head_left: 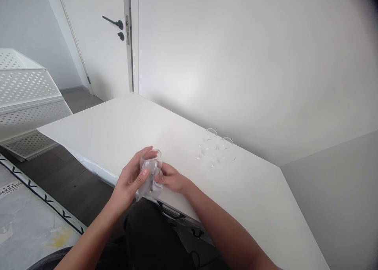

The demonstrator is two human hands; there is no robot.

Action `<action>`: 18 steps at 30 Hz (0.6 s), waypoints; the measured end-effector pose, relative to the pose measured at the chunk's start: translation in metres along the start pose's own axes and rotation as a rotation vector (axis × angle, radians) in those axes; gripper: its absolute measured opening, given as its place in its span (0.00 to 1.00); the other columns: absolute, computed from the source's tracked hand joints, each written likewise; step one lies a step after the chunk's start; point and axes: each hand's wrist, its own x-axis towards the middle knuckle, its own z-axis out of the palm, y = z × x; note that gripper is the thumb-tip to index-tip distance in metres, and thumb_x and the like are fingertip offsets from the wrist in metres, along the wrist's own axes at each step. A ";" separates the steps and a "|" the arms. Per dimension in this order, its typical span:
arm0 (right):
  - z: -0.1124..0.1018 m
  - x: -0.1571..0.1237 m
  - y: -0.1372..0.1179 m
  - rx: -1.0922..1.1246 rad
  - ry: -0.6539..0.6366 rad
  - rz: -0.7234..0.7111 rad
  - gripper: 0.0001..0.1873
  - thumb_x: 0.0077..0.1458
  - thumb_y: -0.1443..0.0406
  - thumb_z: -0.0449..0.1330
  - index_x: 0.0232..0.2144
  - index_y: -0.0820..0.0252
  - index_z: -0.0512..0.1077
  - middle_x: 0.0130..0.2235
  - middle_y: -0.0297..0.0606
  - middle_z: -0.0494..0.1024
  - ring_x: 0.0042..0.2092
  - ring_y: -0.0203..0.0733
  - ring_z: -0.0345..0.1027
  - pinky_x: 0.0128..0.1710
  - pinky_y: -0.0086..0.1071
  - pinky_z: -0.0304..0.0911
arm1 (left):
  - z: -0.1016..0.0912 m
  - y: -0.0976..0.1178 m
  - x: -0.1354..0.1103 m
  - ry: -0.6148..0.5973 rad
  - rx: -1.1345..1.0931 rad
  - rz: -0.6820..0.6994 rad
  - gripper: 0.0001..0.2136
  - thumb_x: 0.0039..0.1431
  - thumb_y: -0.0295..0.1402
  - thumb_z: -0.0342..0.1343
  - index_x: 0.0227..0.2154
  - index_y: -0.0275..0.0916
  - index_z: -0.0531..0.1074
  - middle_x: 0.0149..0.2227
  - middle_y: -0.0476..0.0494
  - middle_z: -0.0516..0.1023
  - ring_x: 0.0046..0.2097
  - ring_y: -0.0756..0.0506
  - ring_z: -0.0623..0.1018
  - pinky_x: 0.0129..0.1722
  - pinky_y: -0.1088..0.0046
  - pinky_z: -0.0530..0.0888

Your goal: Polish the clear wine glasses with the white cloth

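Note:
A clear drinking glass (151,157) is held up at the table's near edge, its round rim facing up and slightly tilted. My left hand (132,174) wraps around it from the left, with the thumb across the near side. Against the lower right of the glass, my right hand (173,179) pinches a thin white cloth or tissue (158,182). Some of that white material shows through or around the glass; how much lies inside it, I cannot tell. Several similar clear glasses (210,145) stand grouped on the white table (118,122), near the wall.
A white wall (236,57) runs along the table's far side. At left are white perforated shelves or baskets (29,87) and a door with a black handle (113,22). A mattress (26,211) lies at lower left. Black drawer handles (171,211) show under the near edge.

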 end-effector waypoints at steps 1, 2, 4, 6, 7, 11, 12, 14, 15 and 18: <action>0.000 -0.001 0.001 0.016 -0.046 0.047 0.26 0.53 0.50 0.76 0.46 0.58 0.77 0.38 0.34 0.76 0.38 0.37 0.68 0.40 0.30 0.65 | -0.002 0.001 -0.001 -0.049 -0.031 -0.022 0.32 0.69 0.49 0.60 0.70 0.44 0.64 0.65 0.29 0.75 0.66 0.32 0.76 0.61 0.53 0.77; -0.001 -0.003 0.001 0.040 -0.071 0.085 0.25 0.53 0.51 0.76 0.45 0.59 0.77 0.37 0.34 0.75 0.37 0.37 0.68 0.39 0.30 0.65 | -0.004 0.001 -0.001 -0.075 -0.051 -0.032 0.31 0.69 0.49 0.60 0.70 0.44 0.65 0.64 0.29 0.76 0.65 0.31 0.77 0.60 0.53 0.78; -0.004 -0.006 0.002 0.134 -0.062 0.135 0.26 0.50 0.50 0.77 0.44 0.60 0.77 0.34 0.33 0.75 0.34 0.36 0.67 0.37 0.30 0.65 | -0.006 0.001 -0.003 -0.093 -0.090 -0.012 0.30 0.69 0.49 0.61 0.69 0.45 0.66 0.64 0.29 0.76 0.65 0.31 0.77 0.59 0.54 0.78; -0.009 -0.009 0.002 0.243 -0.038 0.177 0.29 0.48 0.47 0.78 0.42 0.61 0.78 0.32 0.33 0.75 0.33 0.36 0.68 0.35 0.30 0.65 | -0.006 0.000 -0.003 -0.121 -0.167 0.035 0.30 0.69 0.50 0.59 0.69 0.45 0.65 0.65 0.28 0.74 0.64 0.31 0.77 0.57 0.54 0.79; -0.011 -0.010 0.001 0.276 -0.040 0.196 0.31 0.46 0.46 0.78 0.42 0.62 0.78 0.33 0.34 0.76 0.33 0.37 0.68 0.35 0.31 0.66 | -0.006 -0.001 -0.004 -0.139 -0.202 0.048 0.30 0.70 0.51 0.58 0.69 0.45 0.65 0.66 0.28 0.73 0.63 0.31 0.78 0.56 0.55 0.80; -0.013 -0.007 0.000 0.145 -0.098 0.148 0.30 0.48 0.47 0.77 0.43 0.62 0.77 0.32 0.34 0.74 0.32 0.37 0.66 0.34 0.31 0.64 | -0.003 0.000 -0.005 -0.118 -0.064 0.110 0.28 0.73 0.50 0.54 0.70 0.46 0.63 0.66 0.30 0.73 0.63 0.32 0.78 0.57 0.54 0.79; -0.012 -0.005 -0.001 0.053 -0.100 0.096 0.29 0.50 0.47 0.76 0.42 0.61 0.77 0.32 0.33 0.73 0.32 0.36 0.64 0.34 0.31 0.62 | -0.001 0.001 -0.005 -0.089 0.052 0.142 0.28 0.72 0.48 0.56 0.70 0.47 0.62 0.65 0.31 0.74 0.64 0.32 0.77 0.59 0.53 0.77; -0.007 -0.002 -0.003 -0.164 -0.044 -0.040 0.27 0.56 0.44 0.71 0.42 0.60 0.76 0.33 0.33 0.71 0.34 0.37 0.61 0.36 0.31 0.60 | 0.002 0.003 -0.008 0.009 0.307 0.216 0.30 0.70 0.44 0.61 0.71 0.47 0.61 0.63 0.33 0.76 0.65 0.32 0.76 0.63 0.50 0.74; -0.005 -0.002 -0.004 -0.269 0.003 -0.103 0.26 0.59 0.43 0.68 0.42 0.60 0.76 0.34 0.33 0.71 0.35 0.37 0.61 0.38 0.32 0.60 | 0.002 0.005 -0.009 0.062 0.404 0.246 0.32 0.68 0.42 0.63 0.71 0.47 0.61 0.62 0.33 0.76 0.64 0.32 0.76 0.63 0.49 0.74; 0.001 -0.003 -0.005 -0.392 0.063 -0.158 0.27 0.62 0.42 0.65 0.45 0.59 0.76 0.37 0.35 0.72 0.38 0.39 0.62 0.40 0.32 0.61 | 0.000 0.008 -0.011 0.112 0.358 0.236 0.31 0.68 0.43 0.62 0.70 0.46 0.62 0.62 0.32 0.77 0.63 0.31 0.77 0.61 0.48 0.76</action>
